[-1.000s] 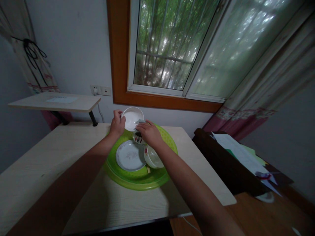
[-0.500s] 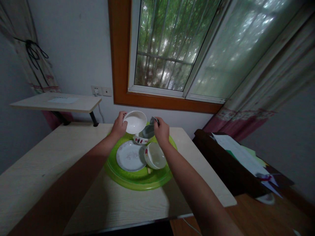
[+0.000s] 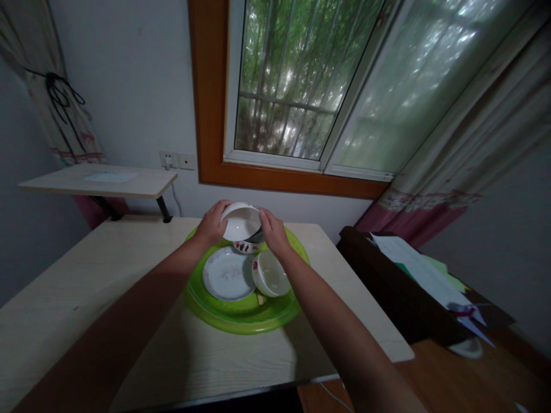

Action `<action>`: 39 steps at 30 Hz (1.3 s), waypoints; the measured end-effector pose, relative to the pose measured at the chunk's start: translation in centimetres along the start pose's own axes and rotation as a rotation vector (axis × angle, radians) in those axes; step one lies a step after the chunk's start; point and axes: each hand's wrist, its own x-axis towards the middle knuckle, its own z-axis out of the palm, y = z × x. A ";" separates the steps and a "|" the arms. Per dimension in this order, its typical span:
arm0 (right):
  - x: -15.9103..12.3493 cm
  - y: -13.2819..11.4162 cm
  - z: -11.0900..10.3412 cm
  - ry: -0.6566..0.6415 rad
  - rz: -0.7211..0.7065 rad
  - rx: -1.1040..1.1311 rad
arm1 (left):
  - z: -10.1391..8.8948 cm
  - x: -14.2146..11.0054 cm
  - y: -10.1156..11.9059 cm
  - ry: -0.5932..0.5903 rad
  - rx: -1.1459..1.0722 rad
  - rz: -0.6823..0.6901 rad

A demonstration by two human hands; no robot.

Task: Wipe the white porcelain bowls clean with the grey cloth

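Note:
A white bowl (image 3: pixel 241 222) is tilted toward me over the far part of a green round tray (image 3: pixel 253 328). My left hand (image 3: pixel 212 222) is closed on its left side, thumb near the rim. My right hand (image 3: pixel 272 229) grips the right side of the same bowl. Just below, a patterned bowl (image 3: pixel 247 246) with red and dark figures is partly covered. Something dark grey, perhaps cloth, (image 3: pixel 259 236) shows between them near my right fingers. Nearer to me on the tray are a white floral plate (image 3: pixel 228 274) and another white bowl (image 3: pixel 272 274), tipped sideways against it.
The tray stands on a pale wooden table (image 3: pixel 142 298). A small raised shelf (image 3: pixel 103 179) with a paper on it is at the left back. Papers (image 3: pixel 426 275) lie on a dark piece of furniture at right. A barred window (image 3: pixel 293 80) is ahead.
My right hand, which held the dark grey thing right of the white bowl, has moved left onto the bowl's side. The bowl has shifted slightly right and tilted more.

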 end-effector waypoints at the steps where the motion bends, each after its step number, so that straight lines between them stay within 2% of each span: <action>1: 0.0 0.0 0.1 -0.017 -0.015 0.013 | -0.1 0.0 0.0 0.011 0.001 -0.003; 8: 0.2 0.9 0.8 -0.080 0.016 -0.024 | -0.3 -0.2 0.3 0.005 0.003 0.104; 12: 0.3 1.7 1.1 -0.059 0.042 -0.005 | -0.1 -0.1 0.2 -0.007 0.023 0.149; 18: 0.6 2.0 1.1 0.051 0.084 -0.029 | 0.3 0.2 0.8 0.005 -0.002 0.037; 26: 0.5 1.8 0.9 0.141 0.031 0.011 | 0.9 0.0 0.8 -0.120 0.060 -0.169; 32: 0.3 1.5 0.4 0.074 -0.030 -0.067 | 0.7 0.1 0.9 -0.114 0.005 -0.108; 39: 0.1 0.7 -0.1 0.018 -0.094 -0.261 | 0.4 -0.1 1.6 -0.119 0.130 -0.105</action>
